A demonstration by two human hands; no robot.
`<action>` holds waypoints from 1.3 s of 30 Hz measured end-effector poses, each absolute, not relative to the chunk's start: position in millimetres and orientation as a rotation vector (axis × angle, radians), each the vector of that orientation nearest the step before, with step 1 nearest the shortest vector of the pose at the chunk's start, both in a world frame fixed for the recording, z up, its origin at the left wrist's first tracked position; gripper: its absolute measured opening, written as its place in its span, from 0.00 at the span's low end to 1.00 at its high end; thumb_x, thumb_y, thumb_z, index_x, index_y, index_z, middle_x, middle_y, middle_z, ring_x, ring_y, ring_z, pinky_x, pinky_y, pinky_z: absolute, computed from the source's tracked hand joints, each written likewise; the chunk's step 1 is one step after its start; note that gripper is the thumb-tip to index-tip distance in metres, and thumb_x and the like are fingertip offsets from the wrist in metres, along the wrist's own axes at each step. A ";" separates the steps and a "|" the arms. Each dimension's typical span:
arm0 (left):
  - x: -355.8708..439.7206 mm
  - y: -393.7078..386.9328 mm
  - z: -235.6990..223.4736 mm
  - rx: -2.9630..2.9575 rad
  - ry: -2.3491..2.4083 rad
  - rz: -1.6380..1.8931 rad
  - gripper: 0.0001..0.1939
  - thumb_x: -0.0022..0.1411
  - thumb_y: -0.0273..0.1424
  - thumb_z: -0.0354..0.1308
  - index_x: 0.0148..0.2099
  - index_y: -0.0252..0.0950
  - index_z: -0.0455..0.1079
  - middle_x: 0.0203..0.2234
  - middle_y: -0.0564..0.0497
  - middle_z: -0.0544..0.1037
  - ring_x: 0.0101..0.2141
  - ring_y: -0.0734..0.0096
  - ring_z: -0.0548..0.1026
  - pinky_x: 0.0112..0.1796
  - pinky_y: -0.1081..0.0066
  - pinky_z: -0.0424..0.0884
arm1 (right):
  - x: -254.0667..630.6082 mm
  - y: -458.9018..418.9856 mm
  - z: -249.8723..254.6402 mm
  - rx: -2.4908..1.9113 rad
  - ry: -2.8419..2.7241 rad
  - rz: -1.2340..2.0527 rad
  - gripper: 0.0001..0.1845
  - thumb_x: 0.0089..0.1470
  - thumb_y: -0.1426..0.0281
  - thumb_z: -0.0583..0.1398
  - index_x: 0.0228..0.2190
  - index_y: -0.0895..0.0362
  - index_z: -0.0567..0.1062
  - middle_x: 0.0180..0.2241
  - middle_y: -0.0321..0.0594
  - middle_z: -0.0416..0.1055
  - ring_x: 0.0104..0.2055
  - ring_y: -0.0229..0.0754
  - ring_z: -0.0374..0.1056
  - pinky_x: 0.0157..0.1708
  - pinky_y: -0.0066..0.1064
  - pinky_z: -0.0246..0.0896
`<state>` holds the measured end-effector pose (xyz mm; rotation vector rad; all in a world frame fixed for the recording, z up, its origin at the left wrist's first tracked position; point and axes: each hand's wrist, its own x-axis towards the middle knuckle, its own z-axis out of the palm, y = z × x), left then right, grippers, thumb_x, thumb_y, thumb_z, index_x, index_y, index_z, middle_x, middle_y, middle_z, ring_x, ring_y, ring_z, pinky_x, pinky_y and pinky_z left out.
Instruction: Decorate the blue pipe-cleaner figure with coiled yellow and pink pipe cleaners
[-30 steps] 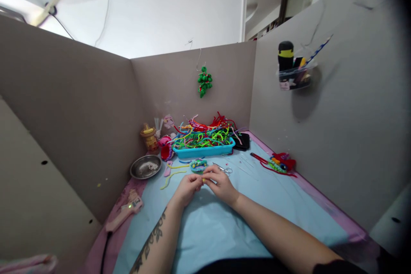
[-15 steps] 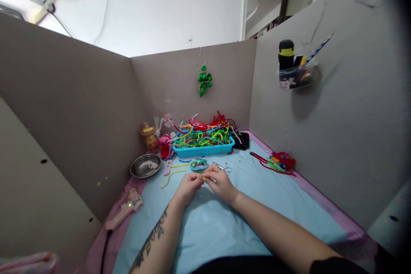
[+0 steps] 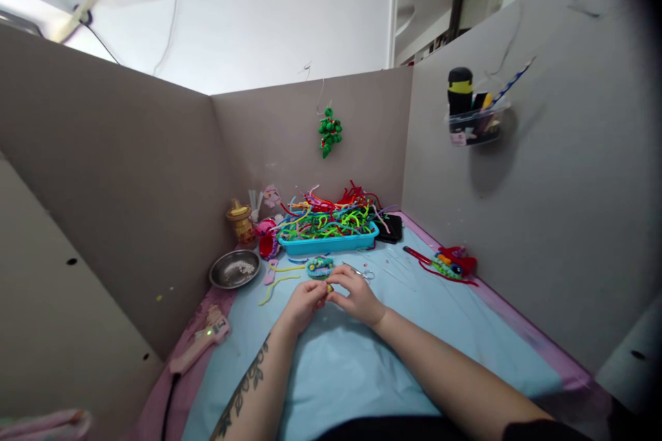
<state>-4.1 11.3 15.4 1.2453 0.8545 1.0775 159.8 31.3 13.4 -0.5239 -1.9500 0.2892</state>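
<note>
A small yellow piece (image 3: pixel 329 288), perhaps coiled pipe cleaner, is pinched in my left hand (image 3: pixel 306 300), fingers closed. My right hand (image 3: pixel 356 296) meets it from the other side, thumb and forefinger around the piece. Most of the piece is hidden by fingers. Just beyond my hands lies a round teal fuzzy piece (image 3: pixel 319 267) with yellow dots. Scissors (image 3: pixel 366 273) lie behind my right hand, partly covered. Yellow pipe cleaner lengths (image 3: pixel 276 286) lie left of the teal piece.
A blue tray (image 3: pixel 328 245) heaped with coloured pipe cleaners stands at the back. On the left are a metal bowl (image 3: pixel 234 270) and a pink glue gun (image 3: pixel 201 344) with its cord. A red-handled tool (image 3: pixel 415 255) and colourful fuzzy pieces (image 3: pixel 449 263) lie right. Grey partitions (image 3: pixel 310 117) enclose the table.
My right thumb and forefinger have parted slightly, showing more of the yellow piece. My left hand has hardly moved.
</note>
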 end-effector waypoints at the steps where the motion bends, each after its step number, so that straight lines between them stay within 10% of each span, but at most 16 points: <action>1: -4.3 10.9 16.2 1.246 0.859 1.077 0.20 0.50 0.43 0.60 0.21 0.32 0.61 0.16 0.58 0.59 0.19 0.81 0.54 0.23 0.74 0.46 | 159.9 30.9 13.9 -0.519 -1.939 0.332 0.09 0.52 0.68 0.60 0.37 0.55 0.74 0.37 0.44 0.67 0.42 0.44 0.65 0.43 0.39 0.63; 39: -4.5 11.0 16.9 1.261 0.919 1.139 0.19 0.46 0.42 0.63 0.20 0.33 0.62 0.15 0.59 0.57 0.20 0.80 0.53 0.23 0.74 0.47 | 159.0 28.4 16.9 -0.480 -1.954 0.239 0.12 0.53 0.73 0.57 0.40 0.54 0.74 0.40 0.46 0.72 0.44 0.44 0.67 0.45 0.42 0.62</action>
